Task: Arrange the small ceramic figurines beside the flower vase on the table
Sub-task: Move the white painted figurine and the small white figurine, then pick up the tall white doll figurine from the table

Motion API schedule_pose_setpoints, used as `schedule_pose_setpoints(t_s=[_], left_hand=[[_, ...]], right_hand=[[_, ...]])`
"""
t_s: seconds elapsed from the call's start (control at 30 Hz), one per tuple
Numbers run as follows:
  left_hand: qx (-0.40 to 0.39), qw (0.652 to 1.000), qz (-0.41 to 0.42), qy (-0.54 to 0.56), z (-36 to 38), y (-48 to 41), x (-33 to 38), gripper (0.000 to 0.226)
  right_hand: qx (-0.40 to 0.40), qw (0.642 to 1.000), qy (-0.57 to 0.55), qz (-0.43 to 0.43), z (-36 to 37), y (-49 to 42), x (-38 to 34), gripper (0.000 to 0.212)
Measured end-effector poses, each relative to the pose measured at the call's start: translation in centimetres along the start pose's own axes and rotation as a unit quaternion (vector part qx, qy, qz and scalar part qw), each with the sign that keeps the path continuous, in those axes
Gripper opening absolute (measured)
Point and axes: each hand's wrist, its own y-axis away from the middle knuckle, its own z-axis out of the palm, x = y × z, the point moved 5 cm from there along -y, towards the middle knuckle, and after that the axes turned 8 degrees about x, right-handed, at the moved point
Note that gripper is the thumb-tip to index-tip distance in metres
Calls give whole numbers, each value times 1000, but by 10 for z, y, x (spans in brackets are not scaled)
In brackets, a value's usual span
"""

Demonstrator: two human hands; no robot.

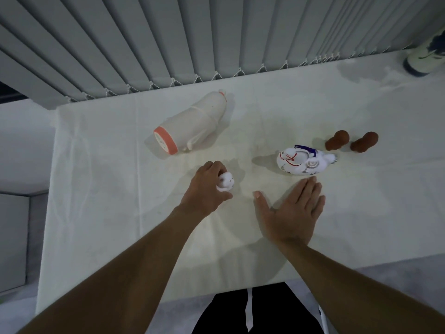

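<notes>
My left hand (207, 187) is closed around a small white animal figurine (225, 181) just above the white table (108, 189). Beyond it stands a tall cream vase (192, 124) with a coral-pink rim. My right hand (292, 210) hovers flat and open, fingers together, holding nothing, just in front of a white painted figurine (302, 162) with red and blue markings. Two small brown figurines (337, 140) (364, 142) stand side by side to the right behind it.
Grey vertical blinds (192, 39) hang along the table's far edge. A dark blue and white vase or bottle (425, 59) stands at the far right corner. A grey cabinet (14, 237) sits left of the table. The table's near edge is by my legs.
</notes>
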Motion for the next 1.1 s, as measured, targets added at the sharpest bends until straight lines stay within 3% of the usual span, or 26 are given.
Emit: schedule_pose_setpoints(t_s=[0.37, 0.57, 0.8, 0.87, 0.97, 1.1], left_hand=[[4, 1000, -21, 2, 1, 2, -7, 43], [-25, 999, -35, 6, -11, 9, -5, 78], [-19, 999, -22, 16, -51, 17, 5, 78], [9, 1000, -3, 10, -61, 15, 10, 65], [123, 989, 64, -45, -82, 5, 21, 41], [214, 968, 62, -116, -107, -18, 35, 39]], right_hand=[[6, 1000, -7, -8, 1, 0, 0, 122], [7, 999, -37, -13, 2, -1, 2, 120], [56, 987, -145, -36, -19, 2, 1, 70], [37, 976, -200, -80, -29, 2, -12, 57], [-3, 936, -301, -182, -48, -7, -45, 42], [-59, 899, -385, -199, -64, -39, -91, 40]])
